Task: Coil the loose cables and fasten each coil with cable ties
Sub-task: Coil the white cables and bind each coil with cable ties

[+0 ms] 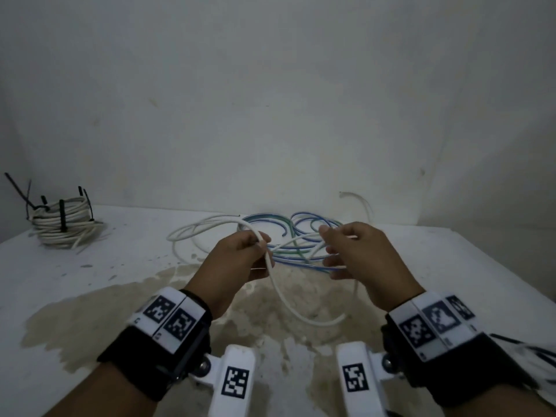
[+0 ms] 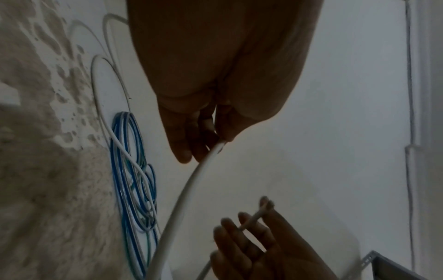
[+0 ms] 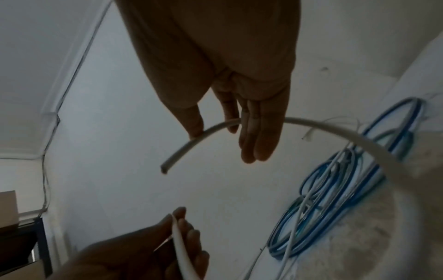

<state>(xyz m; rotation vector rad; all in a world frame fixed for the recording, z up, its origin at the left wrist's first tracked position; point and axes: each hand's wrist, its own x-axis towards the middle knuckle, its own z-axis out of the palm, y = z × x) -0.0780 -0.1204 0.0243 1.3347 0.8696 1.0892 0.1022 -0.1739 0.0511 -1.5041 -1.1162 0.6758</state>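
Both hands hover above the middle of the tabletop [image 1: 451,266], and the thick white cable [image 1: 282,296] hangs in a slack loop between them, so its free run sags toward the near edge. The left hand [image 1: 240,260] has its fingers curled round the cable; from there the cable continues in wide loops lying toward the far edge, left of the tangled blue and green cables [image 1: 301,236]. The right hand [image 1: 355,254] pinches it close to its cut end between thumb and fingers, the other fingers fairly straight. The cable's lie between the hands is thus roughly left to right, with the end at the right hand, so the next turn probably means bringing that end across to the left hand's grip. A tied white coil [image 1: 64,224] sits at the far left corner.
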